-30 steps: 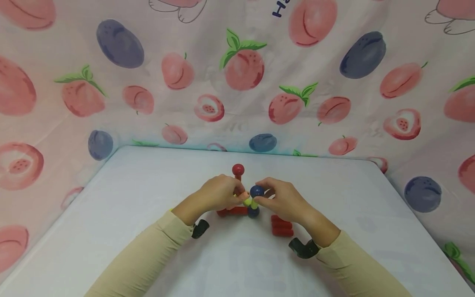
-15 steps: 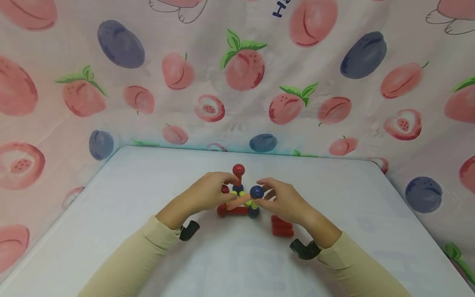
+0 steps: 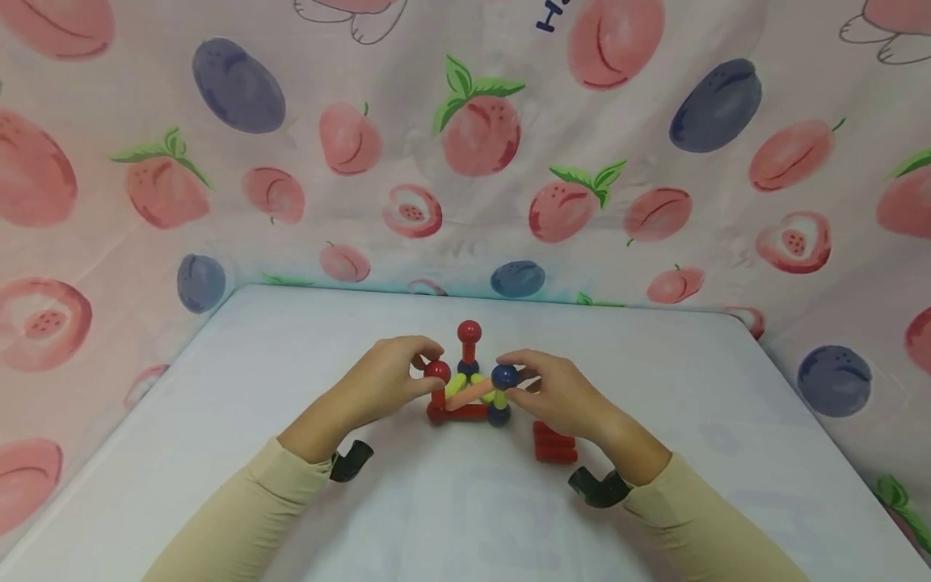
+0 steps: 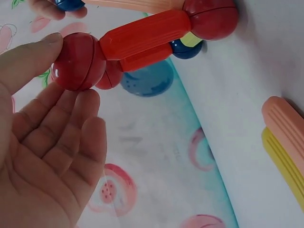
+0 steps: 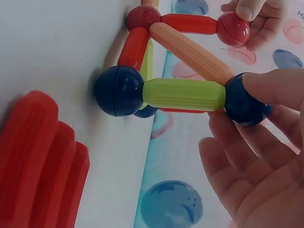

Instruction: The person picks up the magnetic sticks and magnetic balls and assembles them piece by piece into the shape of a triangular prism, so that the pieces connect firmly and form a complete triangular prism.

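A frame of magnetic balls and rods stands on the white table. My left hand [image 3: 378, 380] pinches a red ball [image 4: 78, 61] on top of the upright red rod [image 4: 145, 35] at the frame's left corner. With thumb and fingers, my right hand [image 3: 560, 392] grips the blue ball [image 5: 244, 99] on the upright green rod [image 5: 185, 94]. A peach rod [image 5: 192, 54] slants from the lower left red ball [image 5: 143, 18] up to that blue ball. A red rod [image 3: 465, 413] joins the two front base balls. Behind, another red ball [image 3: 469, 331] tops an upright red rod.
Three loose red rods [image 3: 554, 443] lie side by side on the table [image 3: 451, 517], right of the frame. A peach rod [image 4: 287, 133] and a yellow rod [image 4: 285, 164] lie in the left wrist view. A fruit-patterned cloth [image 3: 465, 250] hangs behind.
My left hand has let go of the peach rod, now slanting across the frame, and moved left to the red ball at the left corner. My right hand stays on the blue ball.
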`<state>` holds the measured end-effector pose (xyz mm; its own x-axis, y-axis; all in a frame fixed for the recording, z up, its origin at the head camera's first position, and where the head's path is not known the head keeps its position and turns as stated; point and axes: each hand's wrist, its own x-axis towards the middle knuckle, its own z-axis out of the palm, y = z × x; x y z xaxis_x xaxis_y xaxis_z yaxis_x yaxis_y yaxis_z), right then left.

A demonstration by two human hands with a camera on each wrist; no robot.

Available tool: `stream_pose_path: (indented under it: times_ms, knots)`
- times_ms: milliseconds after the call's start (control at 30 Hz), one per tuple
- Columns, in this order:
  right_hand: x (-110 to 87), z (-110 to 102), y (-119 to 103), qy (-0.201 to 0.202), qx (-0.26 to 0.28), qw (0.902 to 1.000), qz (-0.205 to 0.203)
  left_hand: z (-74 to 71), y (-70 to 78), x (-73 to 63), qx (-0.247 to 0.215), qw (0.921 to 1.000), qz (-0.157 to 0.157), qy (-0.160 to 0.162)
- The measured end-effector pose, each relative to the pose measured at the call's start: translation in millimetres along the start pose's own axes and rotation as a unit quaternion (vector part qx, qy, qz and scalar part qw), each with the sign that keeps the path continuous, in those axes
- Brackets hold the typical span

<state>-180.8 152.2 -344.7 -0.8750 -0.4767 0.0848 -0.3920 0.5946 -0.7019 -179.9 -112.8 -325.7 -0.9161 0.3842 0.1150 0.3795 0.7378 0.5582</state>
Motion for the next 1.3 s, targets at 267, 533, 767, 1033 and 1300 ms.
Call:
stream_pose_path:
  times_ms: [267,533,767,1033,1300]
  knots:
    - [-4.8,4,-4,-0.013,0.022,0.9997,0.002,0.1,-4.3,0.3,0.0,1.0,0.006,0.004]
    - [-6.3,6,-13,-0.046,0.036,0.9975,-0.039,-3.9,-11.5,2.5,0.009,0.9994,0.014,0.029]
    - [10.9,-14,-4,0.027,-0.005,0.9996,-0.009,3.6,12.3,-12.2,-0.004,0.9976,0.036,0.058]
    - [43.1,-17,0,0.017,-0.035,0.9992,0.008,31.5,39.8,-17.1,-0.045,0.9988,0.016,0.002]
    - [53.0,-13,-1,-0.006,-0.047,0.9989,-0.001,44.3,44.7,-14.3,-0.03,0.9986,0.041,0.016]
